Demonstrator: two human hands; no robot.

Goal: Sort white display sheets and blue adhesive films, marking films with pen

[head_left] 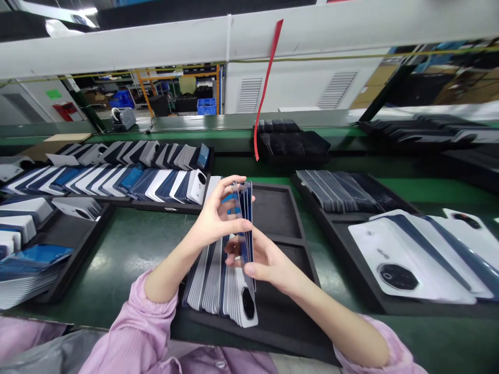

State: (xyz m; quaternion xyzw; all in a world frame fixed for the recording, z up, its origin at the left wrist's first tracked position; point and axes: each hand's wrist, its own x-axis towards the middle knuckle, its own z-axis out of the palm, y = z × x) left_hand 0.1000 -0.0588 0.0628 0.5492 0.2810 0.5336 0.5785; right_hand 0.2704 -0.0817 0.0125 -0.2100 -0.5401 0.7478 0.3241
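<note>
Between my two hands stands a small stack of phone back covers [245,218], held on edge, with dark blue and clear sheets showing. My left hand [218,213] grips its upper part, thumb on the near side and fingers behind. Lower down, my right hand [268,259] closes round the same stack from the right. Beneath them a row of white and blue phone back covers [212,283] leans in a black tray [290,311]. The nearest white cover bears a black camera window. My hands hide part of this row.
At the left, black trays [167,206] hold rows of white and blue covers. On the right, another tray [351,259] carries large white covers [382,259] and clear-edged sheets [335,189]. A red strip [267,83] hangs from the white beam [163,36] above the green bench [132,259].
</note>
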